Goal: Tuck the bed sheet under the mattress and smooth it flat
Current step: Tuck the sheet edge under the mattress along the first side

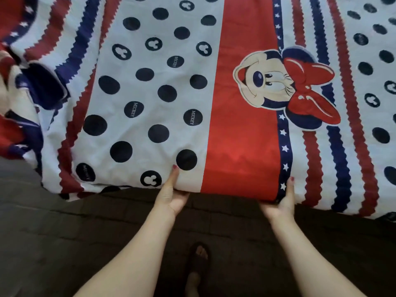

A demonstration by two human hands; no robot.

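Observation:
A bed sheet (242, 116) printed with red bands, blue zigzag stripes, dark dots and a cartoon mouse face covers the mattress and fills the upper part of the head view. My left hand (172, 195) grips the sheet's near edge by the dotted white band, thumb on top and fingers hidden underneath. About a forearm's length to its right, my right hand (282, 202) holds the same edge at the starred blue stripe, thumb up on the fabric, fingers curled under. The mattress itself is hidden by the sheet.
At the left, a bunched mass of matching fabric (27, 88) lies crumpled on the bed. Below the bed edge is a dark tiled floor (75, 232). My foot in a dark sandal (198, 262) stands between my forearms.

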